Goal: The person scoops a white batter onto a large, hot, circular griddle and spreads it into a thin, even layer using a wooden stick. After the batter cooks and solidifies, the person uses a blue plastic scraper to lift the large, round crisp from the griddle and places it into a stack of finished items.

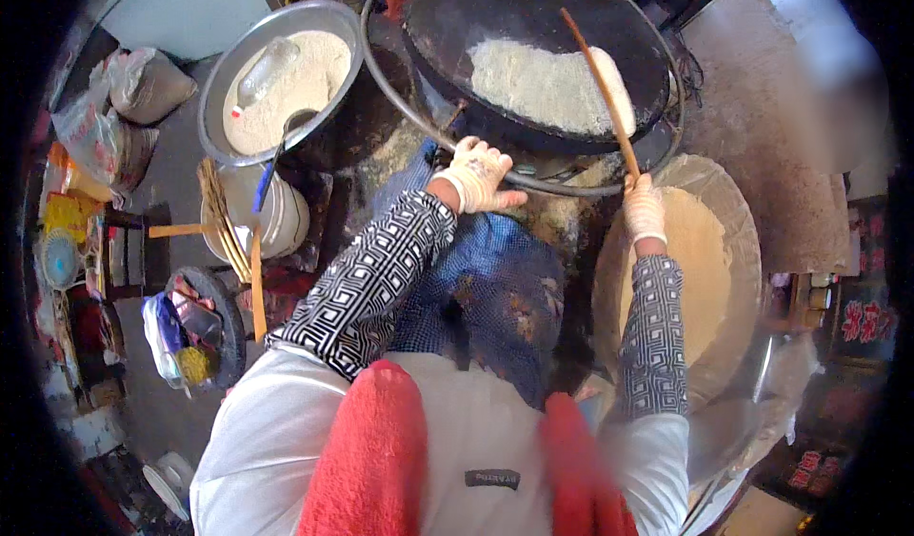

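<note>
My right hand (645,209), in a pale knit glove, grips the lower end of a long wooden stick (604,93). That stick slants across a round black griddle (457,7), over the right part of a pale, patchy layer of batter or dough (535,82). A whiter roll of it lies along the stick's right side. My left hand (477,173), gloved too, rests on the metal ring (418,118) around the griddle, its thumb pointing right. Whether its fingers curl around the ring, I cannot tell.
Left of the griddle stands a metal basin (212,107) of pale meal with a plastic bottle and a ladle. Below it is a white bucket (289,215) with a brush (221,215) across it. A plastic-lined tub (742,250) of tan batter or meal stands at my right forearm.
</note>
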A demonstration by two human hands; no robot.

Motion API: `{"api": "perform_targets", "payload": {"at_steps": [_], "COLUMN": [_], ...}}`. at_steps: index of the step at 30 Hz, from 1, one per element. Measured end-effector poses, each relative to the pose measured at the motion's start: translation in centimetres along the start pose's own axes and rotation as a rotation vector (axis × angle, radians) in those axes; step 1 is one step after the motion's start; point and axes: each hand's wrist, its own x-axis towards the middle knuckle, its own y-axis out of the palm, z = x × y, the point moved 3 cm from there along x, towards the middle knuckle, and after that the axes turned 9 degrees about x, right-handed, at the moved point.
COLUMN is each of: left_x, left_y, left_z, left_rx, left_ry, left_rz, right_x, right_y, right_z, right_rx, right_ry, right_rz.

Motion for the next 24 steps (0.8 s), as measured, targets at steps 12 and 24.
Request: {"api": "perform_targets", "payload": {"at_steps": [12, 24], "left_x": [-2.1, 1.7], "left_y": [0.2, 1.4], "left_z": [5.9, -5.0], "left_rx": [0.061, -0.151], "left_ry": [-0.178, -0.049], "left_rz": [-0.142, -0.038], "right_x": [-0.3, -1.8], "right_y": [-0.8, -0.8], "right_z": [1.4, 4.9], "right_rx": [0.1, 0.054], "right_ry": [0.033, -0.071], "right_rz": [0.042, 0.092]}}
